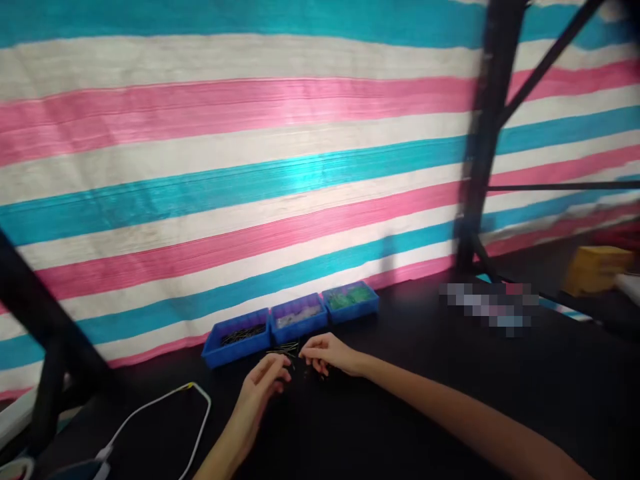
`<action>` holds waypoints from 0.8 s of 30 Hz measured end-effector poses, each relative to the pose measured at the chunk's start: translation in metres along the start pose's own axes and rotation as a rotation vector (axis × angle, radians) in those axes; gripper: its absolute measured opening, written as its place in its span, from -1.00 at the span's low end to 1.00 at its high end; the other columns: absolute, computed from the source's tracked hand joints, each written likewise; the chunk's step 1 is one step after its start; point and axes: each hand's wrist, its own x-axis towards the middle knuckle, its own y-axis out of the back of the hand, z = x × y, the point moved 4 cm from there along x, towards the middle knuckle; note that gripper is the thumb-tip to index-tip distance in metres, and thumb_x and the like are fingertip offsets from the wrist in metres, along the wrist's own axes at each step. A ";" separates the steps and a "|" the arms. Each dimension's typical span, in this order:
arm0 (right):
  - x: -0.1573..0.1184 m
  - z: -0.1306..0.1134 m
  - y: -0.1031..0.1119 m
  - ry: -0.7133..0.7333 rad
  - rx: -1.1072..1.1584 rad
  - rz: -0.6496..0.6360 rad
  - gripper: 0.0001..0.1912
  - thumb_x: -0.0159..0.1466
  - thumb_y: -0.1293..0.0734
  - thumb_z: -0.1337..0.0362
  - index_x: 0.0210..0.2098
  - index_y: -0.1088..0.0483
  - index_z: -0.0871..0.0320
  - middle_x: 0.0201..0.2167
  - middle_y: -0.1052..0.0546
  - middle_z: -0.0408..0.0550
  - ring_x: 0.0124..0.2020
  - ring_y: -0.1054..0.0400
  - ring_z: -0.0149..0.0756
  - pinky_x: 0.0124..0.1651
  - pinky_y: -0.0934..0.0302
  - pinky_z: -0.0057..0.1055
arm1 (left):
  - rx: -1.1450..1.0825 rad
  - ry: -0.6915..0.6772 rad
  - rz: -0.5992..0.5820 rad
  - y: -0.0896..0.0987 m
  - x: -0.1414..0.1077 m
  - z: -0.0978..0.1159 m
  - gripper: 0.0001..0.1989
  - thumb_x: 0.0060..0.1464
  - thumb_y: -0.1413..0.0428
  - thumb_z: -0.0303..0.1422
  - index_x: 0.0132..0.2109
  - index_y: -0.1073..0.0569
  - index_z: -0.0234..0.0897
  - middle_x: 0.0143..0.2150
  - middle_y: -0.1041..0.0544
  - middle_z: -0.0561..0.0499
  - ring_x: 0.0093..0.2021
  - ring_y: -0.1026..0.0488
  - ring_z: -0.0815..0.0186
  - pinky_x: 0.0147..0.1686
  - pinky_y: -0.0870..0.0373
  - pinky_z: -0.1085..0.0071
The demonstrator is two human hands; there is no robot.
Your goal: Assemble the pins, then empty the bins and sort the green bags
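Note:
Three blue trays stand in a row at the back of the black table: the left tray (235, 350) holds dark thin pieces, the middle tray (303, 328) whitish pieces, the right tray (354, 311) green pieces. Thin dark sticks (286, 348) lie on the table in front of the trays. My left hand (266, 379) is just in front of the left tray, fingers curled, with its fingertips near these sticks. Across from it, my right hand (327, 353) has its thumb and forefinger pressed together beside the sticks. What either hand holds is too small to make out.
A white cable (150, 402) loops over the table at the left. Dark metal posts rise at the left and right (477, 147). Behind the trays hangs a striped sheet (240, 200). A yellow box (595, 270) is at the far right.

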 end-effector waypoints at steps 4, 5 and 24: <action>-0.005 -0.005 0.002 0.027 0.020 0.061 -0.61 0.02 -0.40 0.02 -0.40 -0.44 0.26 -0.56 -0.39 -0.17 -0.65 -0.20 -0.55 -0.66 -0.09 -0.60 | 0.631 -0.309 -0.030 -0.005 -0.001 -0.001 -0.80 -0.03 -0.13 -0.16 -0.28 -0.52 -0.14 -0.10 -0.45 -0.04 -0.01 -0.30 0.09 -0.04 -0.17 0.23; -0.006 -0.006 0.002 0.034 0.022 0.077 -0.61 0.02 -0.39 0.02 -0.40 -0.44 0.27 -0.56 -0.39 -0.16 -0.65 -0.20 -0.54 -0.66 -0.09 -0.60 | 0.719 -0.334 -0.044 -0.007 -0.002 -0.004 -0.79 -0.02 -0.12 -0.16 -0.25 -0.52 -0.11 -0.04 -0.44 -0.04 0.05 -0.26 0.05 0.01 -0.12 0.17; -0.023 -0.007 -0.008 0.228 -0.633 0.265 -0.70 -0.05 -0.43 0.21 -0.28 -0.50 0.06 -0.25 -0.44 -0.14 -0.47 -0.31 -0.43 -0.36 -0.17 -0.47 | 0.939 -0.365 0.045 -0.003 0.004 -0.015 -0.81 0.02 -0.07 -0.20 -0.25 -0.51 -0.13 -0.23 -0.47 -0.06 -0.14 -0.37 0.07 -0.15 -0.27 0.18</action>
